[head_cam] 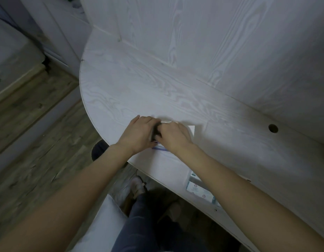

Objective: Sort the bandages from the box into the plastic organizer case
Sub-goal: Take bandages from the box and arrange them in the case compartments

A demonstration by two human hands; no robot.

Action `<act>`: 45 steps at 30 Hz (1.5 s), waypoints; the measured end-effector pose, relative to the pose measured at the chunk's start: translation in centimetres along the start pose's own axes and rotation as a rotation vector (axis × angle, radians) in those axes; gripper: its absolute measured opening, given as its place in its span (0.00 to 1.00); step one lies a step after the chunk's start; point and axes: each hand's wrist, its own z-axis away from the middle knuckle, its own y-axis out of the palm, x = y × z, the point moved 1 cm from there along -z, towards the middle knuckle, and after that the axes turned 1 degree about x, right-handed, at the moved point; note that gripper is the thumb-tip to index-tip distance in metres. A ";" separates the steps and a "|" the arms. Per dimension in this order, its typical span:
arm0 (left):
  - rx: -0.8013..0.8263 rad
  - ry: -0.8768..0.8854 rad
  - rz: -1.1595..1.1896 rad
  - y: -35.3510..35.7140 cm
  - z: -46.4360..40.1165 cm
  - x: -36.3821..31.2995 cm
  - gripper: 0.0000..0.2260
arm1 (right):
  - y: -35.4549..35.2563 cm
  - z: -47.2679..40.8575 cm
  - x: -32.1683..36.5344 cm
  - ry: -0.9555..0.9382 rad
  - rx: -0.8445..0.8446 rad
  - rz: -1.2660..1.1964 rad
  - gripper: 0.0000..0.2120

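Both my left hand (139, 132) and right hand (173, 136) grasp the flat white box (191, 130) near the pale wood-grain desk's (139, 84) front edge; I should steady it while opening. Bandage packets (199, 190) lie rightward at that edge.

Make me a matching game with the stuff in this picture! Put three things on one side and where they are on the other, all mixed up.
Things:
1. white box
2. bandage packets
3. round hole

Places:
A. in the table, far right
B. under both hands, left hand and right hand
C. beside the right forearm, at the table's near edge

Pairs: 1-B, 2-C, 3-A
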 end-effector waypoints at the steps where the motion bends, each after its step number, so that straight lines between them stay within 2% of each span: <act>1: -0.004 -0.001 0.010 0.0 0.0 0.1 0.30 | 0.0 -0.3 0.3 0.016 0.024 0.002 0.11; 4: -0.010 0.007 0.025 0.1 0.0 0.4 0.30 | -0.3 -0.8 0.9 0.053 0.091 0.000 0.11; 6: -0.003 0.007 0.028 0.0 0.0 0.3 0.31 | -0.4 -0.9 0.6 0.082 0.092 -0.052 0.07; 9: 0.021 0.005 -0.008 -0.5 0.1 0.1 0.33 | -0.6 -0.6 -1.0 0.169 0.020 -0.255 0.07; 12: 0.079 -0.005 -0.078 -0.9 0.0 -0.4 0.41 | -1.6 0.3 -2.9 0.252 -0.063 -0.500 0.05; 15: 0.065 0.007 0.052 -1.3 0.0 -1.5 0.46 | -2.6 1.5 -4.7 0.264 -0.106 -0.703 0.06; 18: 0.021 0.022 0.319 -2.0 -0.2 -3.3 0.42 | -3.3 2.8 -6.3 0.291 -0.100 -0.951 0.06; 20: 0.065 0.036 0.428 -2.2 -0.8 -4.7 0.35 | -3.4 3.5 -7.1 0.331 -0.099 -1.118 0.06; 25: 0.120 0.056 0.268 -1.8 -2.0 -6.9 0.11 | -3.0 5.4 -8.8 0.290 -0.167 -1.230 0.07; 29: 0.176 0.064 0.294 -1.0 -2.2 -9.3 0.09 | -2.8 7.9 -10.4 0.271 -0.172 -1.267 0.09; 33: 0.286 -0.022 0.725 -0.6 -1.6 -12.6 0.10 | -2.1 10.6 -12.3 0.333 -0.275 -1.374 0.11; 36: 0.498 -0.099 0.987 0.1 -1.2 -14.3 0.12 | -1.5 12.8 -13.6 0.356 -0.296 -1.379 0.11; 38: 0.574 -0.079 0.952 1.4 -1.0 -15.5 0.12 | -0.8 14.6 -14.4 0.373 -0.300 -1.372 0.11; 40: 0.583 -0.079 0.929 2.4 -1.0 -15.8 0.13 | -0.3 15.5 -14.6 0.386 -0.297 -1.375 0.11; 45: 0.540 -0.044 0.935 4.2 0.0 -17.4 0.05 | 1.4 17.2 -15.5 0.512 -0.326 -1.361 0.11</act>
